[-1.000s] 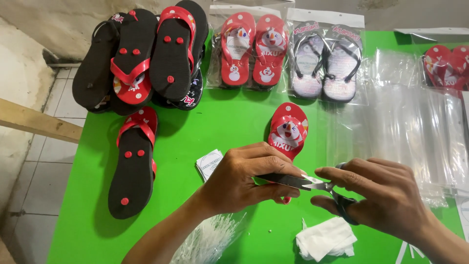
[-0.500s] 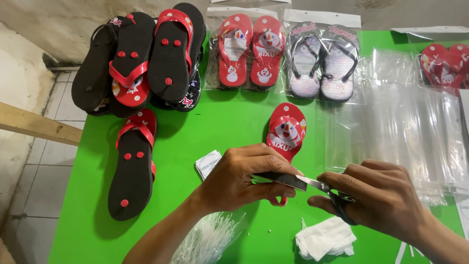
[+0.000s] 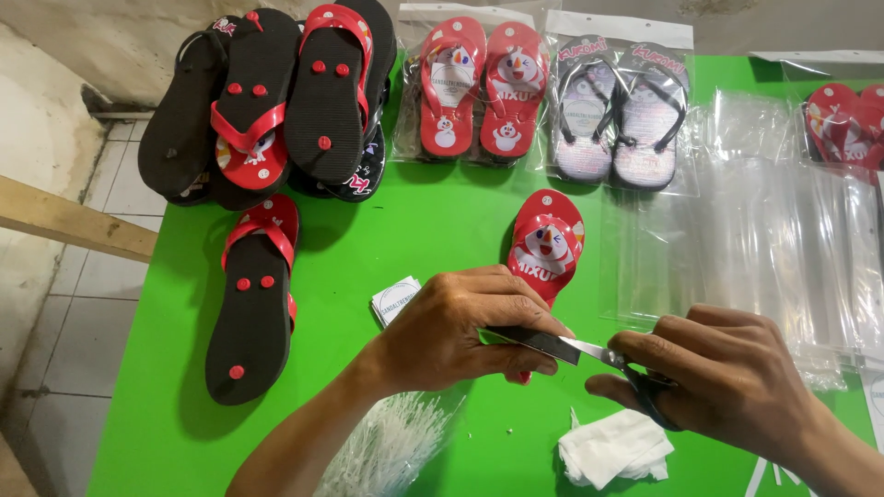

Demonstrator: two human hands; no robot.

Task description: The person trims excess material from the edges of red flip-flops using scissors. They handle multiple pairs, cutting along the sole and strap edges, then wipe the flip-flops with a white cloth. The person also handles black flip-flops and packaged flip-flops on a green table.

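A small red sandal [image 3: 548,244] with a cartoon bird print lies sole-down on the green table [image 3: 433,230]. My left hand [image 3: 460,331] is curled over its near end, which it hides. My right hand [image 3: 727,377] grips black-handled scissors [image 3: 564,346]. Their metal blades point left and pass under my left fingers. What the blades touch is hidden by those fingers.
An upturned black-soled sandal [image 3: 253,304] lies to the left, below a pile of similar sandals [image 3: 276,101]. Bagged sandal pairs [image 3: 479,92] [image 3: 617,110] line the far edge. Clear plastic bags [image 3: 783,239] lie on the right, and near me are white tissue [image 3: 612,451], white plastic ties [image 3: 396,446] and small cards [image 3: 394,299].
Both hands keep the same pose on the sandal and scissors. Only the view has shifted slightly.
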